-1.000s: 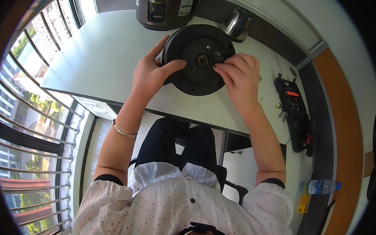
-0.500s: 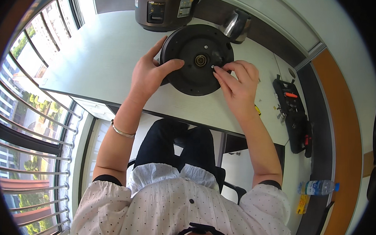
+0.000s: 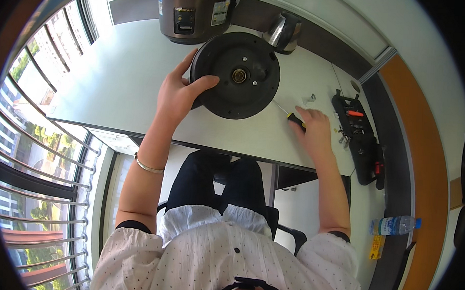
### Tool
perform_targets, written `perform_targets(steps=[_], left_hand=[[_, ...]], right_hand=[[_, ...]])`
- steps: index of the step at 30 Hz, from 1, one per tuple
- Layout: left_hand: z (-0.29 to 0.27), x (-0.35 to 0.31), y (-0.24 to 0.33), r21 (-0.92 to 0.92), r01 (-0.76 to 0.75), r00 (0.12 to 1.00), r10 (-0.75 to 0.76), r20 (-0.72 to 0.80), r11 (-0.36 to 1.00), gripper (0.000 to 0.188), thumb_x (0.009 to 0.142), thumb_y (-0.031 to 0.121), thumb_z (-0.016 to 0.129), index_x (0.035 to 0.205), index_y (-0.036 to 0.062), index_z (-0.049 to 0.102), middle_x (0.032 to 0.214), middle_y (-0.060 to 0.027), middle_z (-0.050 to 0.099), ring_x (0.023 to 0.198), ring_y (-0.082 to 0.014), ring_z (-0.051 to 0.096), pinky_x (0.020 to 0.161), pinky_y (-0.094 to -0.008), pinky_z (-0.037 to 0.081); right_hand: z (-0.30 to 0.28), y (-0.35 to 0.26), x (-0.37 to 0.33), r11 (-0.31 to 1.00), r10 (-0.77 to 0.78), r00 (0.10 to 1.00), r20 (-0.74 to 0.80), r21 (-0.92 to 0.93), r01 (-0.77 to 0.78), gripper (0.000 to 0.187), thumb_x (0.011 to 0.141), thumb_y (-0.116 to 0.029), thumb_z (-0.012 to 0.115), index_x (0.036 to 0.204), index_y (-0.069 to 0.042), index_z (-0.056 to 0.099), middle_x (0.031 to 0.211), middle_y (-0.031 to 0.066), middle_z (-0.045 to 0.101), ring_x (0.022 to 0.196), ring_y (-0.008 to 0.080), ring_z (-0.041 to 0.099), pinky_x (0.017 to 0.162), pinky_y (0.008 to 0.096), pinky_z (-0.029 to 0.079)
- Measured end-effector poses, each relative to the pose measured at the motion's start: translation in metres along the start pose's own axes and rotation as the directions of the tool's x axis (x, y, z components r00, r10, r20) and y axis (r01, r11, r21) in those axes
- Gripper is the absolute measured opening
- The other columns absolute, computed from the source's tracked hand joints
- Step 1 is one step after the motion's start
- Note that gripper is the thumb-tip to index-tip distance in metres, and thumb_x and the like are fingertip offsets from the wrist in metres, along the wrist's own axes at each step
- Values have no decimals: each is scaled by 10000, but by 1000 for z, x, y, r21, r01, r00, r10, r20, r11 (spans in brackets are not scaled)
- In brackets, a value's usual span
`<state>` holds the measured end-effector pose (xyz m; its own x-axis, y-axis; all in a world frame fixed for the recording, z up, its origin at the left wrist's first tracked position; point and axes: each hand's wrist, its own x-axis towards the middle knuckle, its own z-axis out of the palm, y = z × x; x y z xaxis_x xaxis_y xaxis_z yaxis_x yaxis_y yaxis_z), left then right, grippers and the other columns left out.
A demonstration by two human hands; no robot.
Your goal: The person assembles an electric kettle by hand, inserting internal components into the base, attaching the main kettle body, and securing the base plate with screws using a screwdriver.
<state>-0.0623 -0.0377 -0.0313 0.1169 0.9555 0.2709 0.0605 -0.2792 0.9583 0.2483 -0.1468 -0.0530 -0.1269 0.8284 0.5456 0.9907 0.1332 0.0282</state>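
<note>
My left hand point(image 3: 180, 93) grips the left edge of a round black appliance base point(image 3: 221, 100), its thumb lying across the flat face. The base is tilted up toward me, and a brass-coloured round fitting point(image 3: 239, 76) sits at its centre. Two small silver screws show on the face, an upper screw point(image 3: 245, 58) and a lower screw point(image 3: 255, 83). To the right, my right hand point(image 3: 314, 130) is over the table with fingers apart, beside a screwdriver point(image 3: 296, 121) with a black and yellow handle. Its thumb is close to the handle; whether they touch is unclear.
Behind the base stand a brown rice cooker point(image 3: 194, 14) and a shiny kettle point(image 3: 284, 33). An open black tool case point(image 3: 360, 135) lies at the right, with small metal parts point(image 3: 342, 137) beside it. A water bottle point(image 3: 397, 225) is further right, near a yellow packet point(image 3: 377, 246).
My right hand has left the lower screw on the base and moved right and nearer me, to the screwdriver. My left hand still holds the base.
</note>
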Motion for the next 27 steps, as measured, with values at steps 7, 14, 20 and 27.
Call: perform_targets(steps=[7,14,20,27], left_hand=[[-2,-2,2,8,3,1000,-3,-8,1000,829,643,340,726,1390,83,477,611,-33,554,571,-104,526,594,-232,407],[-2,-3,4,-25,-1,1000,1,11,1000,818,655,303,719,1396,70,463,602,-41,591,577,-99,565,612,-220,421],[0,-4,5,-41,12,1000,-11,15,999,814,662,288,716,1400,66,456,594,-39,593,579,-96,576,617,-216,424],[-1,-4,5,-23,9,1000,-8,21,1000,804,664,281,718,1391,52,463,586,-31,581,572,-93,566,611,-213,420]], right_hand=[[1,14,-22,983,142,969,202,89,-163,419,751,-136,720,1156,-85,625,932,123,633,925,306,592,825,392,474],[0,20,-26,931,206,958,200,260,-255,376,774,-107,704,1145,-102,640,938,149,633,870,318,601,779,376,497],[-3,22,-36,346,568,766,300,758,-553,248,851,-94,673,1091,-34,650,878,71,655,711,113,604,515,233,452],[-42,14,-37,17,782,607,138,970,-242,163,832,-79,693,968,1,654,924,120,694,608,95,577,442,189,384]])
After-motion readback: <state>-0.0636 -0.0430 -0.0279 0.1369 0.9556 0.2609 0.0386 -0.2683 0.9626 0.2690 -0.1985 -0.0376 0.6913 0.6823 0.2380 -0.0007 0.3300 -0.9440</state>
